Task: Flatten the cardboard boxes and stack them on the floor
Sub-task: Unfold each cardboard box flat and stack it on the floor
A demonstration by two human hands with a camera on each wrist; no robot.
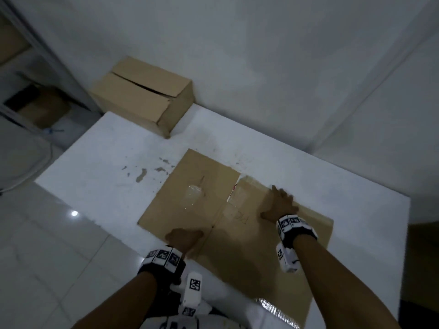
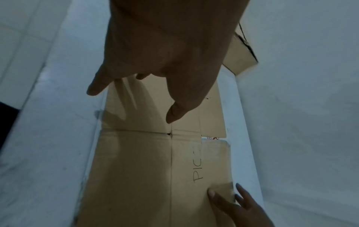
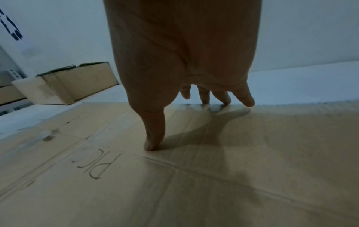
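A flattened brown cardboard box lies on a white raised surface, with "PIC" handwritten on it. My left hand rests palm down on its near left part, fingers straight. Spread over its right flap is my right hand, the thumb touching the board and the fingertips at the far edge. Neither hand grips anything. A second cardboard box, still boxed up with its top flaps closed, stands at the back left against the wall.
White walls close in the back and right of the surface. Glossy floor tiles lie to the left below it. A metal shelf with a box and clutter stands at the far left.
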